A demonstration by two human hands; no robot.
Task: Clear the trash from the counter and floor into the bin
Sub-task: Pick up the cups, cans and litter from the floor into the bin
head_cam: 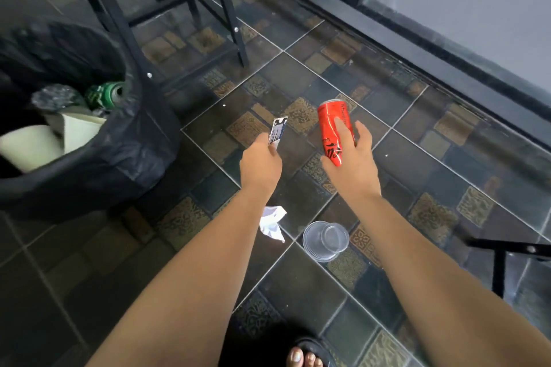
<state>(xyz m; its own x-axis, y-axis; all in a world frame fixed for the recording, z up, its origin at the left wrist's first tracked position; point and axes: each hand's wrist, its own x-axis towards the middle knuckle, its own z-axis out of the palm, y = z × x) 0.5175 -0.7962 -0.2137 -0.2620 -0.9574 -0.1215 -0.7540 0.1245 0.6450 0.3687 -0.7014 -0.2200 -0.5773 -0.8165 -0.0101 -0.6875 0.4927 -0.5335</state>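
My left hand pinches a small flat blue-and-white packet above the tiled floor. My right hand grips a red soda can, its top tilted away from me. To the left stands the bin, lined with a black bag and holding a green can, white paper and other trash. On the floor below my forearms lie a crumpled white paper and a clear plastic cup on its side. Both hands are to the right of the bin, roughly at its rim height.
A black metal stool frame stands behind the bin. A dark ledge runs along the grey wall at the right. Another black metal leg juts in at the right edge. My sandalled foot is at the bottom.
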